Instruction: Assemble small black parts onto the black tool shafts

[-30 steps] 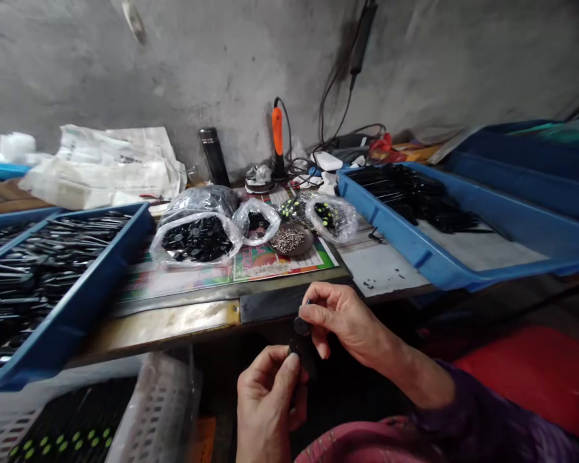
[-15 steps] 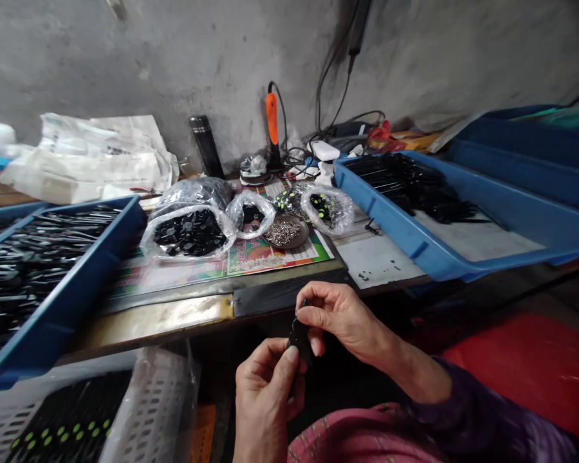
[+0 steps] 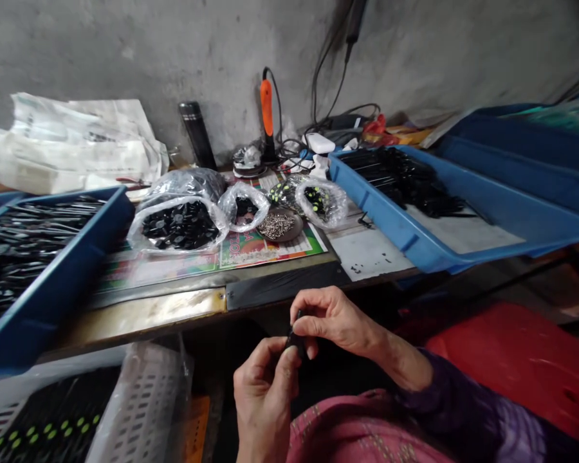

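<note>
Carefully, both hands were pinching a small black piece in front of the person's body, just beyond the near edge of the worktop and a little lower than it. The left hand gripped it from below between the thumb and the bent fingers, and the right hand held its upper end between the thumb and the forefinger. The fingers covered the most part of this piece, so I could not tell its full shape, nor whether it was one part or two.

On the worktop, behind the hands, a large plastic bag stood with its mouth wide, full of black parts. Beside it was a smaller bag, and next to that one a round dish carried a heap of small silvery pieces. To the right of the dish lay a clear bag with black parts bearing yellow-green spots.

At the left side, a blue tray was filled with long dark pieces; at the right side, another blue tray held black pieces, gathered toward its far end.
</note>
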Tool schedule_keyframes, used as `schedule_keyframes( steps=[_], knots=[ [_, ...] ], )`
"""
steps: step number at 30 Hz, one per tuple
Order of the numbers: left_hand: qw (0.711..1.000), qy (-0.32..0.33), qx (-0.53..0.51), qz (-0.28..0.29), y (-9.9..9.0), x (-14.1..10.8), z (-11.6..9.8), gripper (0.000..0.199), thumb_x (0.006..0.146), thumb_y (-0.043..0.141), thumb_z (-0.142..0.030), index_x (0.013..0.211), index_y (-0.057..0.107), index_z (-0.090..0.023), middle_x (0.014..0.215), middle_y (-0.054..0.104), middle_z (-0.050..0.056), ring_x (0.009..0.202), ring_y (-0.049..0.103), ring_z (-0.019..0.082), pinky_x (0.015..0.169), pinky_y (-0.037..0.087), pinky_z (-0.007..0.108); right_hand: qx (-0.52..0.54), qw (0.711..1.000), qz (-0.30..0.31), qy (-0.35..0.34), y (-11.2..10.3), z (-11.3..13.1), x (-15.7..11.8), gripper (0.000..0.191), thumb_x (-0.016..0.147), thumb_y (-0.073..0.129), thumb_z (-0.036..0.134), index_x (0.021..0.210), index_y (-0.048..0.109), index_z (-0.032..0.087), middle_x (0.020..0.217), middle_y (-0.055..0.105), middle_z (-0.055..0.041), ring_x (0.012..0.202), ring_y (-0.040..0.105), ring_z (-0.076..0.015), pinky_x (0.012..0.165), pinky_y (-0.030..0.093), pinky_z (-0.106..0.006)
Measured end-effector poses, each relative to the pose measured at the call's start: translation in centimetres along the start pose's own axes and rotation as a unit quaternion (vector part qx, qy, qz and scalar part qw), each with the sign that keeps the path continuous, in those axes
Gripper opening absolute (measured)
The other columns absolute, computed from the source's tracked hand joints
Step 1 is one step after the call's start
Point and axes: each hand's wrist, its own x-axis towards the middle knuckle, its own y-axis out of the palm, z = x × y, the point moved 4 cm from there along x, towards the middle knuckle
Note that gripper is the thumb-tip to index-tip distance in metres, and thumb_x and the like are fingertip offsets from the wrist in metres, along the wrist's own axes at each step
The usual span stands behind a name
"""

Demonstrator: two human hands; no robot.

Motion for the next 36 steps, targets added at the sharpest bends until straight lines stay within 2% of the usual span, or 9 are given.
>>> schedule_keyframes(
  steps=[7, 13, 24, 29, 33, 36],
  knots=[
    [0.996, -0.061, -0.040, 0.054, 0.2, 0.6, -0.5, 0.041, 0.071, 0.080, -0.050, 0.076, 0.067, -0.011, 0.059, 0.055, -0.001, 0.046, 0.040, 0.004, 0.042, 0.030, 0.014, -0.082, 0.994, -0.033, -0.066, -0.2, 1.2, 0.1, 0.022, 0.084, 0.070, 0.036, 0.087, 0.066, 0.014, 0.057, 0.050, 0.0065, 0.044, 0.042, -0.0045, 0.041, 0.032, -0.015],
    [0.986, -0.118, -0.105, 0.049, 0.4, 0.5, 0.2, 0.043, 0.067, 0.084, -0.048, 0.074, 0.063, -0.011, 0.058, 0.057, -0.002, 0.040, 0.037, 0.001, 0.038, 0.024, 0.012, -0.080, 0.995, -0.044, -0.035, 0.1, 0.5, 0.3, 0.030, 0.084, 0.069, 0.044, 0.079, 0.060, 0.015, 0.051, 0.046, 0.0067, 0.041, 0.038, -0.0057, 0.039, 0.028, -0.016],
    [0.984, -0.131, -0.111, 0.043, 0.0, 0.8, 1.2, 0.040, 0.068, 0.084, -0.045, 0.073, 0.063, -0.011, 0.059, 0.060, -0.002, 0.040, 0.040, 0.002, 0.036, 0.027, 0.011, -0.058, 0.996, -0.059, -0.033, 0.6, -1.5, 0.2, 0.027, 0.087, 0.067, 0.041, 0.080, 0.057, 0.016, 0.053, 0.046, 0.0075, 0.040, 0.037, -0.0048, 0.037, 0.027, -0.015],
    [0.987, -0.119, -0.101, 0.048, 0.1, 1.8, 0.7, 0.046, 0.061, 0.087, -0.049, 0.071, 0.063, -0.012, 0.056, 0.058, -0.002, 0.037, 0.039, 0.001, 0.034, 0.025, 0.011, -0.083, 0.992, -0.075, -0.058, 0.6, -0.8, 0.4, 0.026, 0.092, 0.061, 0.041, 0.084, 0.058, 0.016, 0.061, 0.049, 0.0062, 0.043, 0.038, -0.0042, 0.040, 0.029, -0.016],
    [0.989, -0.100, -0.108, 0.009, 0.3, 2.2, -0.1, 0.050, 0.055, 0.090, -0.051, 0.068, 0.063, -0.011, 0.053, 0.057, -0.003, 0.036, 0.035, 0.000, 0.035, 0.024, 0.009, -0.213, 0.969, -0.075, -0.102, -0.9, 1.8, 0.7, 0.019, 0.092, 0.061, 0.033, 0.087, 0.065, 0.015, 0.064, 0.056, 0.0045, 0.050, 0.046, -0.0066, 0.049, 0.037, -0.018],
    [0.989, -0.097, -0.108, -0.014, 0.4, 2.5, -0.5, 0.052, 0.049, 0.092, -0.051, 0.067, 0.064, -0.011, 0.052, 0.057, -0.003, 0.037, 0.037, 0.000, 0.035, 0.024, 0.008, -0.335, 0.919, -0.121, -0.171, -3.0, 4.1, 1.3, 0.015, 0.092, 0.061, 0.027, 0.085, 0.068, 0.015, 0.074, 0.065, 0.0005, 0.067, 0.058, -0.0115, 0.063, 0.043, -0.021]
  ],
)
